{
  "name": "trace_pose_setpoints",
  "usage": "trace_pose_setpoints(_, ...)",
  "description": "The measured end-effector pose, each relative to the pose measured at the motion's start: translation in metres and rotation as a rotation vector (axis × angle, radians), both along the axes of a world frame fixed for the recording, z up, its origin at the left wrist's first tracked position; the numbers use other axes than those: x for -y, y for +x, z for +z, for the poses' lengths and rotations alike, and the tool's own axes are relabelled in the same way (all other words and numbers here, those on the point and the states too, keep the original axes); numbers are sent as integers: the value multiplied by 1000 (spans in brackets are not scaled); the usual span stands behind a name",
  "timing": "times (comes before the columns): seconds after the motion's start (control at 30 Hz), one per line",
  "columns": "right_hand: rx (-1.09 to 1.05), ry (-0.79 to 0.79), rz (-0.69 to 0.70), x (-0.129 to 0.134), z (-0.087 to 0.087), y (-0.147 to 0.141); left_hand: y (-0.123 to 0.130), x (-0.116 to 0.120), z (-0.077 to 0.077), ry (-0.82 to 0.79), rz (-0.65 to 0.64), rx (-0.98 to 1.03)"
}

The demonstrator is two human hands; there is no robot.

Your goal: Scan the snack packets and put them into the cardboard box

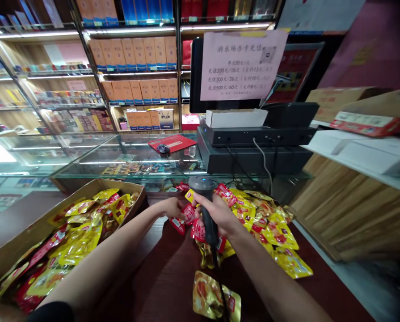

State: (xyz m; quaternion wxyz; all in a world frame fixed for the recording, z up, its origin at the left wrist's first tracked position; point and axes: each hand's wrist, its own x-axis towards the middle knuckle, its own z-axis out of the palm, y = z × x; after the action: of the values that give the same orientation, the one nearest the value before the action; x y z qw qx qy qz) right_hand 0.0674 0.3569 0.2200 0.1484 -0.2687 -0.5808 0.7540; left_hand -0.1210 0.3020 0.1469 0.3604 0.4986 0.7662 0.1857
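My right hand [220,214] is wrapped round a black handheld scanner [208,223], its head pointing forward and its cable running down toward me. Just left of it, my left hand [173,208] has its fingers closed on a small red packet [188,213]. Another red packet [177,225] lies beneath that hand. Yellow and red packets [280,230] are heaped beside and beyond my right hand. Nearer to me, a gold packet [206,295] lies on the dark table [159,277] under the cable.
On the left stands an open cardboard box [18,235] full of yellow and red packets. Behind the table are a glass counter [95,156], a red mat [176,143] with a mouse, and a black register [246,154]. White boxes [381,154] sit at the right.
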Motion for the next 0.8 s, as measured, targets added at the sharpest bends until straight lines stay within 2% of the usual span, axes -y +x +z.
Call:
trace_pose_setpoints(0.07, 36, -2, 51, 8, -6, -4, -11, 19, 8, -43, 60, 110)
trace_pose_setpoints(0.13, 49, 3, 91, 19, -12, -8, -23, 34, 16, -6, 189, 225)
trace_pose_setpoints(0.27, 62, -14, 146, 44, -22, -14, -42, 48, 24, 191, 476, 494)
trace_pose_setpoints(0.33, 85, -37, 176, 54, -28, -16, -45, 49, 24, 284, 550, 583)
trace_pose_setpoints(0.57, 140, -62, 208, 75, -48, -22, -44, 46, 18, 364, 570, 660)
trace_pose_setpoints(0.8, 160, -39, 218, 86, -57, -25, -43, 43, 16, 317, 576, 658)
